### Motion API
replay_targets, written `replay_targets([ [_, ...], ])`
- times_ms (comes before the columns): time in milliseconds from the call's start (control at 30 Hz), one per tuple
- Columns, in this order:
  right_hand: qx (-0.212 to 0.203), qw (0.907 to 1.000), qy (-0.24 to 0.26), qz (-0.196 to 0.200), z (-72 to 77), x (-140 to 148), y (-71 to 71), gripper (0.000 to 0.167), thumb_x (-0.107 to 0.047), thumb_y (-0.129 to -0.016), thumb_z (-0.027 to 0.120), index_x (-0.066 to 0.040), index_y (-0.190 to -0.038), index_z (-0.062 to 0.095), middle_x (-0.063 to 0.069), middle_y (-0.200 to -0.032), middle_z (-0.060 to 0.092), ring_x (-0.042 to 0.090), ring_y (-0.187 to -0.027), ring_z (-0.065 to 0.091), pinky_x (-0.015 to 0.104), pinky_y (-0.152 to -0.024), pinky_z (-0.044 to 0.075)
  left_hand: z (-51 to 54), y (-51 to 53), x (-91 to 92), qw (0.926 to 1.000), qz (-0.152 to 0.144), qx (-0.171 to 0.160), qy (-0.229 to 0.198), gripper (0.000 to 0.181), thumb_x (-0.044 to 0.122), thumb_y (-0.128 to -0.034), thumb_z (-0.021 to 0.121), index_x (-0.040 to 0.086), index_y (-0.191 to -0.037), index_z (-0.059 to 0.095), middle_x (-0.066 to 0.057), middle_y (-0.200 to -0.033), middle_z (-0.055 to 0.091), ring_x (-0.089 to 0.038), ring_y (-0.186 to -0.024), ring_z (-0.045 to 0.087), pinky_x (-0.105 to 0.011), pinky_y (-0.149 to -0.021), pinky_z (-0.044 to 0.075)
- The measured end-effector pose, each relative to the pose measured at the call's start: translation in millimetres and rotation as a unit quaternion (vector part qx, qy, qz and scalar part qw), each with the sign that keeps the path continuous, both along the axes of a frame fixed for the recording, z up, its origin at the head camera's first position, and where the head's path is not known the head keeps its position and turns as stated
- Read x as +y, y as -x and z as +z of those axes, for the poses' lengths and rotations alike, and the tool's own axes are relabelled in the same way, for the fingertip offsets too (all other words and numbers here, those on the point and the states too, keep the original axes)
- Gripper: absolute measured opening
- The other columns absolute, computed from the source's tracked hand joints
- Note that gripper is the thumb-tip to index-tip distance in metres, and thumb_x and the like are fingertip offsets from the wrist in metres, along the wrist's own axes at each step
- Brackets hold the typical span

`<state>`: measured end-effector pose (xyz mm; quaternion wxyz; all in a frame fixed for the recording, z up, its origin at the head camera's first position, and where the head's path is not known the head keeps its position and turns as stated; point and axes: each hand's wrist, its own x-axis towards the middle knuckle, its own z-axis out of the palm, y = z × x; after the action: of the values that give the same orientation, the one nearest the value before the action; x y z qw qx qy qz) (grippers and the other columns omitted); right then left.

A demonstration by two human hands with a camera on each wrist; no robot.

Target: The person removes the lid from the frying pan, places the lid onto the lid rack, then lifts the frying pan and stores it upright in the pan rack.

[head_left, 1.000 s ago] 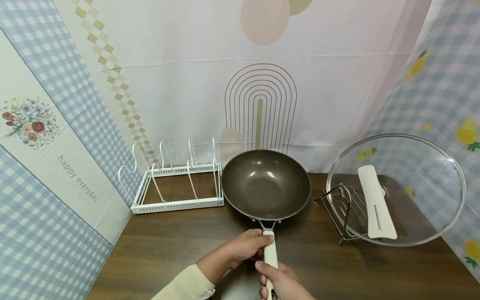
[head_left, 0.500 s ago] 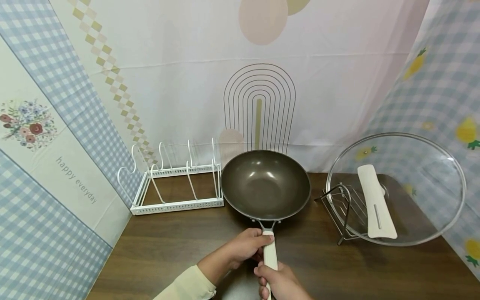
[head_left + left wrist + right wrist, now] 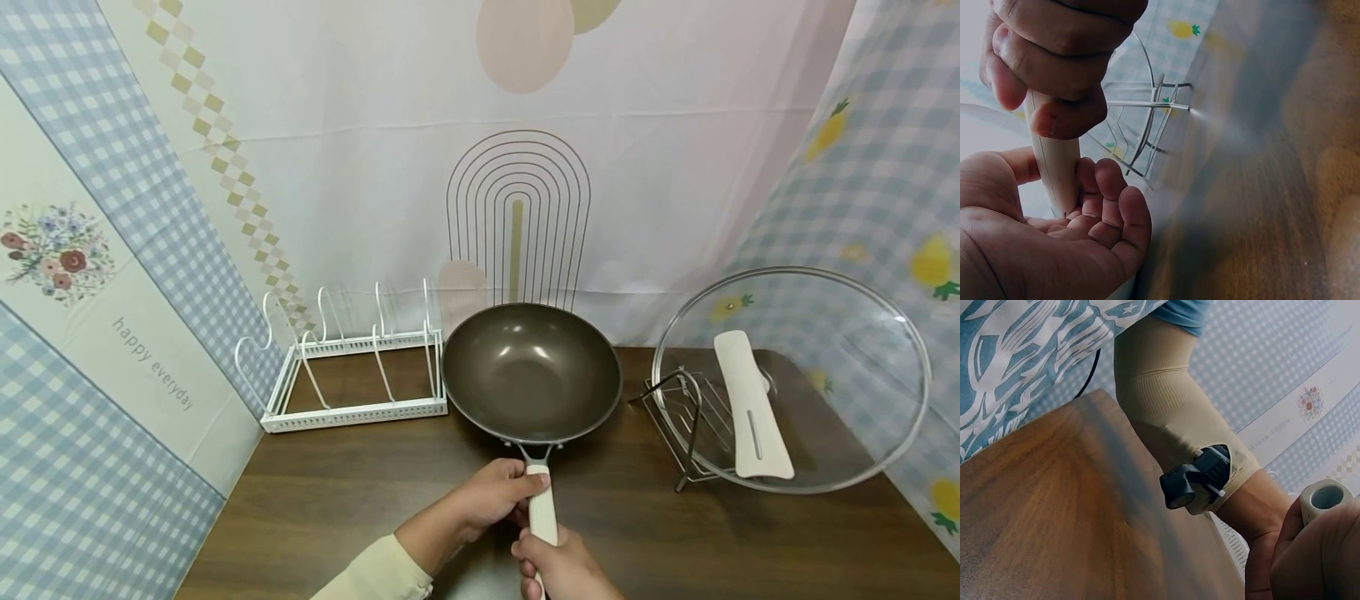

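Observation:
A dark-coated wok (image 3: 531,375) with a pale handle (image 3: 543,512) is at the middle of the head view, bowl facing up. My left hand (image 3: 491,493) holds the handle close to the bowl, thumb on top and fingers under it. Farther down, my right hand (image 3: 561,567) wraps round the handle's lower part. The left wrist view shows the left hand's fingers (image 3: 1110,215) curled beside the handle, below the fist of the right hand (image 3: 1063,56). In the right wrist view the handle's round, hollow end (image 3: 1327,497) sticks out of the right hand. Whether the wok touches the table cannot be told.
A white wire rack (image 3: 352,411) stands just left of the wok. To the right, a large glass lid (image 3: 840,400) with a pale grip (image 3: 753,408) leans on a metal stand (image 3: 678,433). Printed cloth hangs behind the brown wooden table (image 3: 337,492).
Both hands keep their hold on the handle. The wok, rack and lid stay in place; only the head view shifts slightly.

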<state>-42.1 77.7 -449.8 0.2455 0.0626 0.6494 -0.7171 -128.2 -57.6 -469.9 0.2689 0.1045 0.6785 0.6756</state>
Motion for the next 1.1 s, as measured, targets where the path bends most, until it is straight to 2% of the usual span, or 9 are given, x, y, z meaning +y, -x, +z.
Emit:
replay_targets([
  [567,0.003,0.9998,0.018,-0.002,13.1,3,-0.1,0.011,-0.010,-0.089,0.062,-0.009,-0.094,0.052,-0.002,-0.067,0.049,0.008,-0.053,0.048,0.025,-0.055,0.045,8.0,-1.4,0.1,0.9998,0.010,0.008,-0.015,0.024,0.022,-0.1022,0.062,0.000,-0.093,0.064,-0.003,-0.072,0.067,-0.010,-0.065,0.062,-0.024,-0.062,0.050],
  [800,0.024,0.9996,0.013,-0.002,16.3,3,0.4,0.010,-0.008,-0.088,0.061,-0.011,-0.090,0.051,-0.002,-0.066,0.049,0.008,-0.051,0.048,0.027,-0.053,0.048,7.8,-1.1,1.9,0.9992,0.014,0.014,-0.034,0.022,0.022,-0.1027,0.061,0.003,-0.092,0.061,-0.002,-0.072,0.066,-0.010,-0.065,0.061,-0.027,-0.063,0.047],
  [1100,0.031,0.9993,0.019,0.000,28.0,3,1.8,0.012,-0.010,-0.088,0.062,-0.011,-0.094,0.050,-0.002,-0.064,0.047,0.008,-0.050,0.048,0.028,-0.050,0.051,17.8,2.6,2.0,0.9986,0.007,0.027,-0.046,0.022,0.022,-0.1030,0.059,0.002,-0.095,0.061,-0.002,-0.075,0.064,-0.011,-0.065,0.062,-0.026,-0.061,0.048],
])
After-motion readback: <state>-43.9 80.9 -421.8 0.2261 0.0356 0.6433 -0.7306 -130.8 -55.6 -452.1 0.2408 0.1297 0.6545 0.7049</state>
